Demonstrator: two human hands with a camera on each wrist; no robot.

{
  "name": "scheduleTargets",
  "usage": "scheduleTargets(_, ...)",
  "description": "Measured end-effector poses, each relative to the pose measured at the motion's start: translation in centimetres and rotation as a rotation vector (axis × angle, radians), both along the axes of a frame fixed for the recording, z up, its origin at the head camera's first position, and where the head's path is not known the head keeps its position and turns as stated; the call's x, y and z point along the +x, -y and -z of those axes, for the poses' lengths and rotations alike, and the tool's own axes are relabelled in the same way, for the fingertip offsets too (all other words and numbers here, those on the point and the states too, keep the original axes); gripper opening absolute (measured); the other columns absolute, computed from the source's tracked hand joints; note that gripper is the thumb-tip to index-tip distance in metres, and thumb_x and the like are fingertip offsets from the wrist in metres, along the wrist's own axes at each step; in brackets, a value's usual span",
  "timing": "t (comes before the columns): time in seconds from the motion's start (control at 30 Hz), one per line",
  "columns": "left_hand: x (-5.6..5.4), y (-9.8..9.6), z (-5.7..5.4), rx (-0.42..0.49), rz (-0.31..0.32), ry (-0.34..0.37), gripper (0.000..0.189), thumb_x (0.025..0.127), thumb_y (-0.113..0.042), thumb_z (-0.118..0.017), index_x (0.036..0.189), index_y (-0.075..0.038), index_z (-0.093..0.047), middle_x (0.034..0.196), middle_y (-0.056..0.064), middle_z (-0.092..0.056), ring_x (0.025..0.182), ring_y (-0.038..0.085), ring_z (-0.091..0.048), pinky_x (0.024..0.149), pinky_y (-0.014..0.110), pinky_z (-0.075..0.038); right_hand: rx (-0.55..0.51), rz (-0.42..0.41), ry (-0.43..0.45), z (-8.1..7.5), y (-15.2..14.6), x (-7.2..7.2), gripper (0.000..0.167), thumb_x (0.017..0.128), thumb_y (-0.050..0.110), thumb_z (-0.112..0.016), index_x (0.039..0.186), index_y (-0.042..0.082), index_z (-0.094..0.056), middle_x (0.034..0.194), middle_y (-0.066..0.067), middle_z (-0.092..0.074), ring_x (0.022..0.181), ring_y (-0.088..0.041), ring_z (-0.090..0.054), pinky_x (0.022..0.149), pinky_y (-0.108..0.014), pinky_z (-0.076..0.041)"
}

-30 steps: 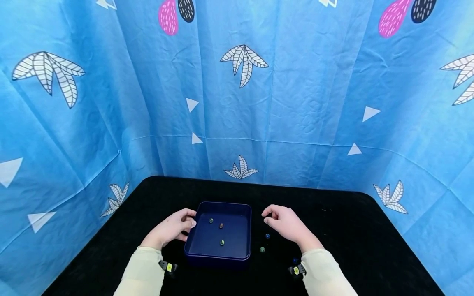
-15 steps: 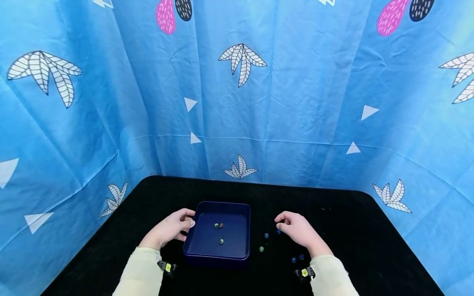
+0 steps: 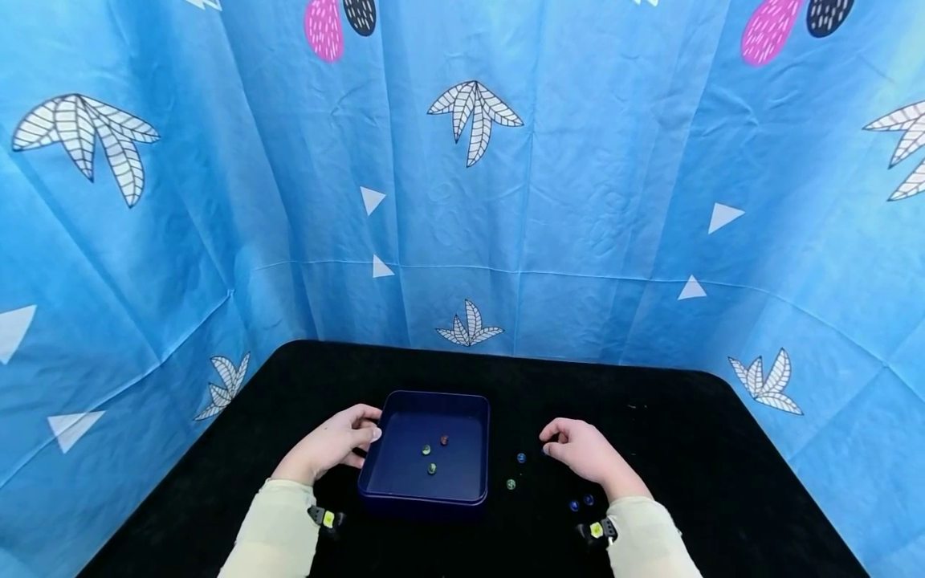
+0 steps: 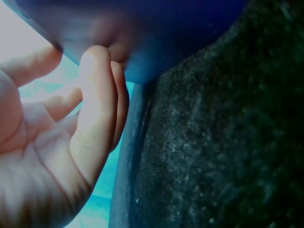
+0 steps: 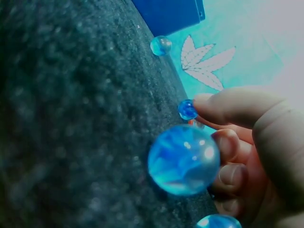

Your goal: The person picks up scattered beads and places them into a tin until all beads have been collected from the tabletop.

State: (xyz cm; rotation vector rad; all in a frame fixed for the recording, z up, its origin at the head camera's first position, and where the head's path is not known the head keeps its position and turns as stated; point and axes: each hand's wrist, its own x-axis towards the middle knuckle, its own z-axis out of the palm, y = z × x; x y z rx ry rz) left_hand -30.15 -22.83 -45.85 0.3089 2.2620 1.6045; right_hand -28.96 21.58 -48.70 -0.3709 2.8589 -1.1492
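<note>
My left hand holds the left side of a dark blue square box. Its thumb lies at the rim, and in the left wrist view its fingertips meet the outer wall. Inside are three marbles: a greenish marble, another greenish marble and a reddish marble. Right of the box, my right hand bends thumb and index finger round a blue marble, mostly hidden by the fingertips. In the right wrist view, a nearer marble covers part of this pinch.
Between box and right hand lie a blue marble and a green marble. Two more blue marbles, one beside the other, lie near the right wrist. A black cloth covers the table; blue curtains surround it.
My right hand has moved right from near the box to the blue marble, and its fingertips have drawn in round it. Marbles inside the box have rolled. The left hand stays put.
</note>
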Motion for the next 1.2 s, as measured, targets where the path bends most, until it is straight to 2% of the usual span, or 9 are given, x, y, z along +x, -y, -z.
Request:
scheduleTargets(0.3, -0.07, 0.00, 0.16, 0.000, 0.006, -0.012, 0.045, 0.105, -0.015, -0.054, 0.143, 0.005, -0.043, 0.121, 0.022, -0.061, 0.100, 0.033, -0.065, 0.077, 0.045, -0.059, 0.040, -0.046, -0.004, 0.09, 0.04, 0.03, 0.010, 0.084, 0.015, -0.076, 0.092, 0.018, -0.070, 0.073, 0.003, -0.055, 0.062, -0.015, -0.050, 0.059, -0.034, -0.043)
scheduleTargets(1.2, -0.18, 0.03, 0.28, -0.007, -0.004, -0.012, 0.045, 0.105, -0.017, -0.056, 0.143, 0.004, -0.044, 0.120, 0.021, -0.061, 0.100, 0.034, -0.065, 0.077, 0.045, -0.058, 0.031, -0.047, 0.018, 0.07, -0.01, 0.09, 0.014, 0.083, 0.011, -0.075, 0.094, 0.017, -0.068, 0.072, 0.002, -0.053, 0.060, -0.014, -0.049, 0.058, -0.034, -0.043)
